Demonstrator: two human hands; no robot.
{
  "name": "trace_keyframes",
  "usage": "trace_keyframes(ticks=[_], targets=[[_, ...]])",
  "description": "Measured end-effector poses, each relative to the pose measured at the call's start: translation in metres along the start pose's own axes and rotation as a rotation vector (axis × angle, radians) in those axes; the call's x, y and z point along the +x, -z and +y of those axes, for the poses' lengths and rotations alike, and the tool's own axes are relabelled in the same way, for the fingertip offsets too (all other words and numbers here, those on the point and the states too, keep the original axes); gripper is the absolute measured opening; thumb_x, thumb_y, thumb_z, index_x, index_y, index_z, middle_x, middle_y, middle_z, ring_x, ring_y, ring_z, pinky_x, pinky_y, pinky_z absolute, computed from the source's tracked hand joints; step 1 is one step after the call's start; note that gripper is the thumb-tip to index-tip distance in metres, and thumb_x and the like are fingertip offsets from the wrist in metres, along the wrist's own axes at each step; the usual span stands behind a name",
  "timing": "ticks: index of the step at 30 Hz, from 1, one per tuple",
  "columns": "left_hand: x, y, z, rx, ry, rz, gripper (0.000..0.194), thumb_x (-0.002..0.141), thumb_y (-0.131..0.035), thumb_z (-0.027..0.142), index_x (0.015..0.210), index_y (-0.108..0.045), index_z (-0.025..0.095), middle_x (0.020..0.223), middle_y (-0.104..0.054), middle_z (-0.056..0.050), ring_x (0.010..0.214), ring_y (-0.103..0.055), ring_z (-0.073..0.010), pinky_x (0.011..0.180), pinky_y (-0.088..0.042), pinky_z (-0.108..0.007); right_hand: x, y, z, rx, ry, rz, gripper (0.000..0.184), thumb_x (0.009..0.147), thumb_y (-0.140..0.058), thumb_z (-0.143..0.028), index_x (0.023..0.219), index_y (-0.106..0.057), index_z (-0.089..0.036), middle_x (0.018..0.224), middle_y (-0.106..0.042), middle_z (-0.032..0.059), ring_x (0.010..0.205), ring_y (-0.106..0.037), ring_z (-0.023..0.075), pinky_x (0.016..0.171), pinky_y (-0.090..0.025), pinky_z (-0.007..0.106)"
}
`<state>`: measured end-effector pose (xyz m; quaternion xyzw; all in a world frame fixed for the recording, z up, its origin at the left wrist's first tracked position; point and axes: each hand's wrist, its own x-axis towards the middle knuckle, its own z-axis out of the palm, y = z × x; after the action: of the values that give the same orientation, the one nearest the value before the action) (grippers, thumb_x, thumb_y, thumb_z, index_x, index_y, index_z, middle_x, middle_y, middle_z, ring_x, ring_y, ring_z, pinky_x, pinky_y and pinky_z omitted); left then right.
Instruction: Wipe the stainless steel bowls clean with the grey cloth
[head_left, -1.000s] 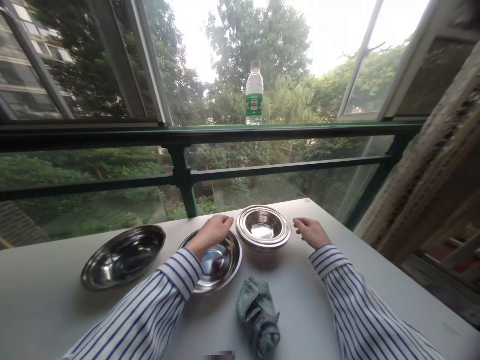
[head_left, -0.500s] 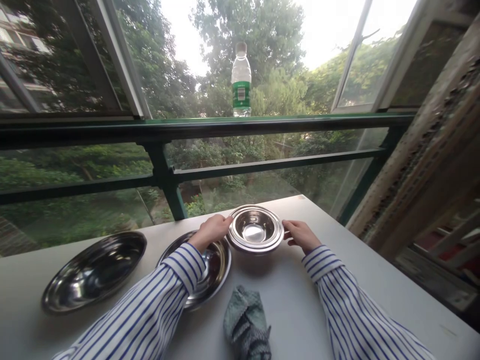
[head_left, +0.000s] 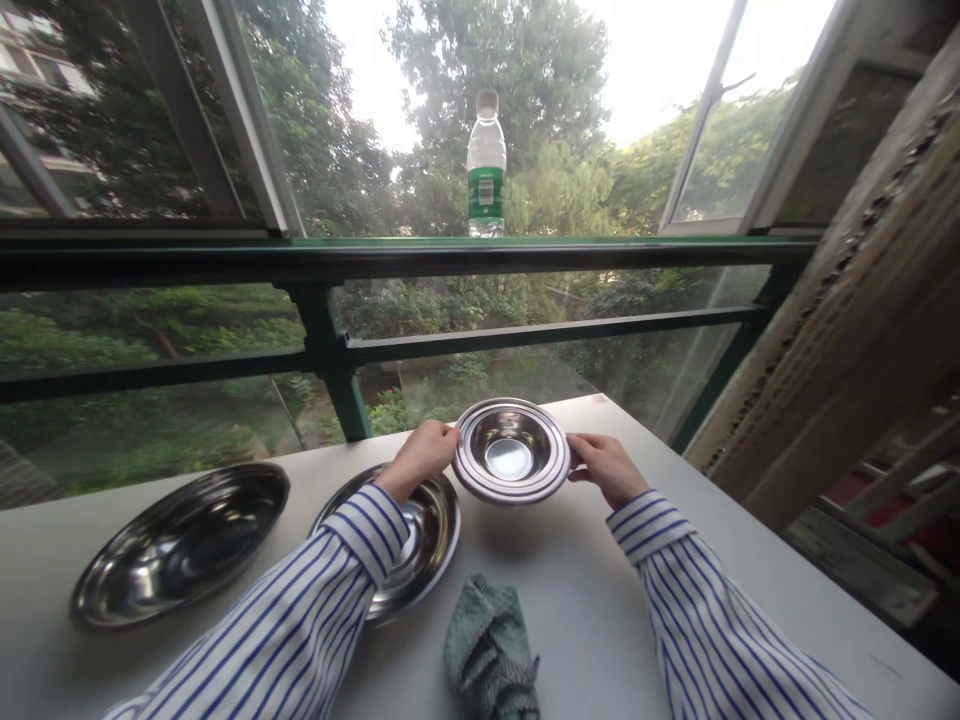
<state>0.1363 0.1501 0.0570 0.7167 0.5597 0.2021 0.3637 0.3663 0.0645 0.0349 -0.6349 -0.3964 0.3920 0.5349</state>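
A nested stack of shiny steel bowls (head_left: pixel 511 460) is held between my two hands, tilted a little toward me and seemingly just off the table. My left hand (head_left: pixel 421 456) pinches its rim on the left. On the opposite side, my right hand (head_left: pixel 609 466) grips the rim with thumb and fingers. Below my left wrist lies a wider steel bowl (head_left: pixel 435 545), partly covered by my forearm. Another wide steel bowl (head_left: pixel 180 548) sits farther left. A crumpled grey-green cloth (head_left: pixel 491 640) lies in front of the stack.
The white table (head_left: pixel 592 600) meets a dark green railing (head_left: pixel 540 258) with glass panels at its far edge. On the ledge above stands a plastic bottle (head_left: pixel 487 165) with a green label. A curtain (head_left: pixel 817 300) hangs at the right, beside open windows.
Both hands have closed on the rim of the bowl stack, and the stack has tipped toward me and risen slightly. The view has shifted to the right.
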Motion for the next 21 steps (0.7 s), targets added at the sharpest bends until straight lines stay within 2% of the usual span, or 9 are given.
trace_keyframes(ticks=[7, 10, 13, 16, 21], targets=[[-0.01, 0.018, 0.009, -0.081, -0.063, 0.063, 0.034, 0.083, -0.054, 0.035, 0.11, -0.057, 0.014, 0.111, -0.058, -0.005, 0.094, -0.058, -0.0239, 0.077, -0.05, -0.04, -0.01, -0.001, -0.029, 0.013, 0.036, 0.004, 0.019, 0.076, -0.057, -0.026, 0.065, -0.062, -0.013, 0.054, -0.054, 0.0009, 0.048, -0.049, 0.0077, 0.043, -0.048, 0.017], [-0.015, 0.029, 0.006, -0.13, -0.065, 0.098, 0.028, 0.081, -0.054, 0.036, 0.084, -0.064, 0.01, 0.081, -0.065, -0.004, 0.076, -0.061, -0.0203, 0.064, -0.048, -0.031, -0.014, -0.007, -0.038, 0.016, 0.051, -0.023, 0.018, 0.078, -0.055, -0.025, 0.068, -0.063, -0.012, 0.056, -0.055, 0.0009, 0.049, -0.049, 0.0072, 0.044, -0.048, 0.017], [-0.025, 0.042, 0.005, -0.181, -0.062, 0.122, 0.029, 0.076, -0.055, 0.034, 0.059, -0.061, 0.011, 0.054, -0.06, -0.003, 0.059, -0.058, -0.0179, 0.053, -0.041, -0.026, -0.019, -0.016, -0.044, 0.016, 0.056, -0.061, 0.019, 0.08, -0.053, -0.022, 0.067, -0.063, -0.012, 0.059, -0.056, 0.0017, 0.05, -0.05, 0.0073, 0.045, -0.049, 0.017], [-0.038, 0.055, 0.005, -0.225, -0.055, 0.138, 0.026, 0.07, -0.057, 0.032, 0.052, -0.059, 0.012, 0.049, -0.057, -0.003, 0.055, -0.056, -0.0164, 0.05, -0.038, -0.024, -0.023, -0.027, -0.05, 0.013, 0.059, -0.097, 0.021, 0.081, -0.051, -0.021, 0.065, -0.061, -0.012, 0.061, -0.057, 0.0024, 0.051, -0.051, 0.0075, 0.046, -0.049, 0.017], [-0.058, 0.073, -0.001, -0.277, -0.013, 0.147, 0.026, 0.065, -0.059, 0.035, 0.05, -0.057, 0.013, 0.049, -0.057, -0.003, 0.053, -0.055, -0.0156, 0.05, -0.042, -0.024, -0.03, -0.045, -0.059, 0.002, 0.046, -0.152, 0.019, 0.08, -0.054, -0.021, 0.064, -0.061, -0.012, 0.06, -0.057, 0.0021, 0.05, -0.051, 0.0069, 0.046, -0.049, 0.016]])
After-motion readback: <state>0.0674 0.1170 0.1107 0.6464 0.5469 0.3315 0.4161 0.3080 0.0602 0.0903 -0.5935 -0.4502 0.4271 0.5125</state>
